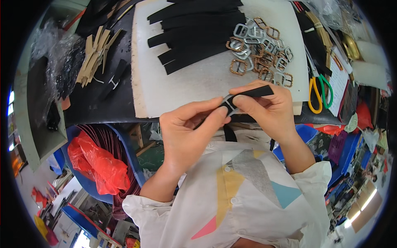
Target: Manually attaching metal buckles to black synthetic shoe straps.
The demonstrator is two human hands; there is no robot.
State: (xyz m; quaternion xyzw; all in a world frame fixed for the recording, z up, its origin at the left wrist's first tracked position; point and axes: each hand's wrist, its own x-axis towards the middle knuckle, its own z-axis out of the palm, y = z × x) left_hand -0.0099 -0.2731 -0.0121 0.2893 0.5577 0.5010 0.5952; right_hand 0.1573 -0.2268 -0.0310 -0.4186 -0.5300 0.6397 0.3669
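Black strap (pixel 253 92) with a metal buckle (pixel 228 102) held above the white board's (pixel 186 89) near edge. Left hand (pixel 188 130) pinches the buckle, fingers extended rightward. Right hand (pixel 264 109) grips the strap, thumb on top, wrist bent inward. Loose buckles (pixel 260 49) lie beyond.

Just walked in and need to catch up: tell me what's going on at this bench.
A person is working a black strap with both hands at the table edge. The left hand and right hand pinch it together where a small metal buckle sits on it. On the white pad behind lie more black strips and a heap of loose buckles. Scissors lie to the right.
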